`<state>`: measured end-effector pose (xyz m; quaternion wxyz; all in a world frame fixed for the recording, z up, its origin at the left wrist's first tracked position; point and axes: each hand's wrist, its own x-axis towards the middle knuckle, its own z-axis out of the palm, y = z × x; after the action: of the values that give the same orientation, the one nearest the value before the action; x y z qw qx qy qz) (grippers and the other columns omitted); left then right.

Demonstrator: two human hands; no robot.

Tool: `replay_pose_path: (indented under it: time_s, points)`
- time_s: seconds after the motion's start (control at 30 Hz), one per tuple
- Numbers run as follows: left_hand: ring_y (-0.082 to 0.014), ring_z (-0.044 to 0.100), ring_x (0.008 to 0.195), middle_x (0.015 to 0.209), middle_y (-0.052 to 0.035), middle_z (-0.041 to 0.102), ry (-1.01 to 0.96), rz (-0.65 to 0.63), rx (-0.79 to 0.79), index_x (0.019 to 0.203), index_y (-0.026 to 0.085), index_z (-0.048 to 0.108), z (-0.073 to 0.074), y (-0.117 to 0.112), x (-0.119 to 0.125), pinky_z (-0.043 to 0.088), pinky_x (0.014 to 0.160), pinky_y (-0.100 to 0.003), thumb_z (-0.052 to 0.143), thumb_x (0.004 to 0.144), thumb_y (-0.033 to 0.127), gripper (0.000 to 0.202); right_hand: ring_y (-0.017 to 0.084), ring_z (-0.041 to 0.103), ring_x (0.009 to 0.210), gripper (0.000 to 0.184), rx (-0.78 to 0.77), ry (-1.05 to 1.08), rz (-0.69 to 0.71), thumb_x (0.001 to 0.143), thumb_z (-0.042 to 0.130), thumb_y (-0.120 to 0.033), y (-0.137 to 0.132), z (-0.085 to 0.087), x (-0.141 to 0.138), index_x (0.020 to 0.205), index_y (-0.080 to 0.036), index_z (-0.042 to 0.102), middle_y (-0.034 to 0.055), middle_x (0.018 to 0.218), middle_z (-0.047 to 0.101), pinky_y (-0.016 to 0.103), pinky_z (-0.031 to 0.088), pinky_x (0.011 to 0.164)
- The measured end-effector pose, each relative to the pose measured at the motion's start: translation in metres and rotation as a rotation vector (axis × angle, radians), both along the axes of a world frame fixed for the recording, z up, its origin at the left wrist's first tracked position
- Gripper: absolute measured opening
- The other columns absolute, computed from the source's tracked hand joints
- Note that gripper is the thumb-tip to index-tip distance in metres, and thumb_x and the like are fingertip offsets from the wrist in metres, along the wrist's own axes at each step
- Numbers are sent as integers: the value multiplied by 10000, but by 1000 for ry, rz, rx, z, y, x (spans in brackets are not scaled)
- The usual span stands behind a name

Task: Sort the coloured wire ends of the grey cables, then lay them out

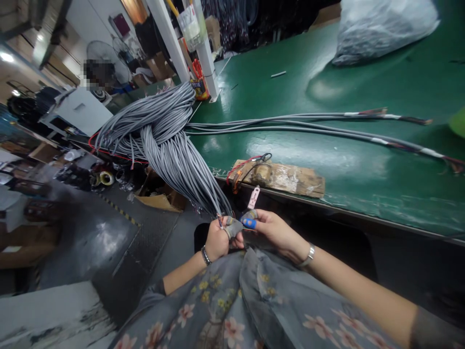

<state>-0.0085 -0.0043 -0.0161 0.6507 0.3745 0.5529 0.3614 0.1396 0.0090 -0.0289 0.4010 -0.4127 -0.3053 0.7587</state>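
My left hand (220, 240) is closed around the end of a grey cable, with thin coloured wires showing above the fingers. Close beside it, my right hand (274, 229) pinches with thumb and forefinger; what lies between them is too small to make out. Grey finger covers sit on both hands, and a blue one (249, 223) on my right. From the table, a thick bundle of grey cables (181, 157) droops over the edge down to my left hand. Several more cables (290, 127) stretch across the tabletop, their ends stripped to coloured wires.
A wooden board (298, 179) with a metal lump and red and black leads lies at the green table's (363, 165) front edge. A pink-white tag (253, 198) hangs below it. Behind are a white post (209, 63), a multimeter (200, 89) and a plastic bag (385, 29).
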Motion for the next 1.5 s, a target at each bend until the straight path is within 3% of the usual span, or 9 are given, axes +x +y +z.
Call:
replay_pose_path:
  time_s: [0.17,0.3,0.43,0.57,0.87,1.33,1.5]
  points:
    - [-81,488,339,433,-9,557,12,-95,6,498,139,523,-1,0,-3,375,365,-179,737,593,430,373,85,443,510,448,-60,84,-3,422,859,-455,1,2,-1,610,-159,579,-23,550,564,247,338,526]
    - [-68,447,314,411,15,529,2,28,-29,514,148,519,3,0,-1,351,343,-176,746,535,438,369,64,392,463,451,-106,117,-67,441,855,-471,4,1,5,629,-169,578,-52,516,506,227,327,465]
    - [-71,432,301,396,20,520,-8,86,-41,521,153,516,6,1,2,354,330,-182,760,489,440,378,68,420,483,480,-163,119,14,431,859,-490,3,-1,9,672,-163,606,-28,589,548,229,369,454]
    - [-70,440,307,396,14,519,-21,66,-26,493,151,501,6,0,3,358,332,-177,769,497,450,401,62,414,464,457,-135,106,81,429,867,-455,1,-1,6,637,-152,594,-35,533,527,217,338,453]
    - [-69,432,307,403,28,516,-33,142,-39,559,154,513,6,1,5,364,329,-181,763,486,450,395,65,370,480,449,-12,21,4,425,853,-480,-1,0,3,575,-159,577,-52,503,494,237,286,494]
    - [-85,449,308,410,19,526,-67,115,-32,573,161,496,3,3,2,347,330,-194,752,508,447,390,87,383,531,420,10,54,-11,456,852,-452,-5,0,3,599,-169,577,-45,544,498,246,297,538]
    - [-80,435,297,396,26,514,-70,127,-33,566,158,501,6,3,3,342,323,-187,751,494,424,372,84,387,524,410,14,101,54,488,846,-453,-4,-4,6,616,-162,588,-34,562,513,248,305,533]
